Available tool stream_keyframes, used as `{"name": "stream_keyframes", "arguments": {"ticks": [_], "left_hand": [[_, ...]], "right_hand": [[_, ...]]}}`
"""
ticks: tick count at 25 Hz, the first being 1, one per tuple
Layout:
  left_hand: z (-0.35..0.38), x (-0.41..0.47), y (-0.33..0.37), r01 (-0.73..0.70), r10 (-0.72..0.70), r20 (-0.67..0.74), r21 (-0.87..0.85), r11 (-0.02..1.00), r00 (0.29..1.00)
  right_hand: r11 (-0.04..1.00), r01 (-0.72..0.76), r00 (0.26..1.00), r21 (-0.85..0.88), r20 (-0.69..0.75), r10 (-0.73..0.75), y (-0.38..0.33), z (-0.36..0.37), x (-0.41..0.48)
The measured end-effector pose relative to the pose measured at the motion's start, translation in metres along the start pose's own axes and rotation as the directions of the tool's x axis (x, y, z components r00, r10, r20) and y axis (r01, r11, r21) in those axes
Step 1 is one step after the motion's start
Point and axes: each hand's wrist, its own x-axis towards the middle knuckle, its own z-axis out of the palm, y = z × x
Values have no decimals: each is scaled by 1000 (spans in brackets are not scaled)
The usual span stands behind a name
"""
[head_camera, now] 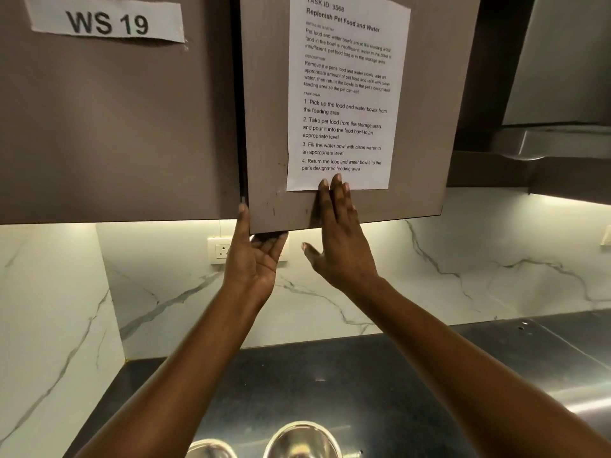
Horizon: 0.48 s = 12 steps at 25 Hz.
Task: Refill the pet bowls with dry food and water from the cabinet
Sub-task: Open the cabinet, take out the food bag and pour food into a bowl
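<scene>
A brown upper cabinet door [420, 133] with a printed task sheet [347, 94] taped on it stands slightly ajar at its left edge. My left hand [254, 256] hooks its fingers under and behind the door's lower left corner. My right hand [340, 239] lies flat against the door's front, fingertips on the sheet's bottom edge. Two shiny metal bowls [301, 439] [211, 449] sit on the dark counter at the bottom of the view, partly cut off. The cabinet's inside is hidden.
The neighbouring cabinet door [115, 127] at left is closed and carries a "WS 19" label [107, 23]. A white marble backsplash with a wall socket [220, 250] runs behind. A steel range hood [545, 140] hangs at right over a steel surface [562, 358].
</scene>
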Motion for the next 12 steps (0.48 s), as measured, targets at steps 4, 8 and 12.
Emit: {"name": "stream_keyframes", "arguments": {"ticks": [4, 8, 12], "left_hand": [[1, -29, -8, -35, 34, 48, 20, 999, 998], [17, -74, -32, -195, 191, 47, 91, 977, 980], [38, -124, -60, -404, 384, 141, 176, 898, 913]], "right_hand": [[999, 1, 999, 46, -39, 1, -2, -10, -17], [993, 44, 997, 107, -75, -36, 9, -37, -38], [974, 46, 991, 220, -130, -17, 24, -72, -61]]}}
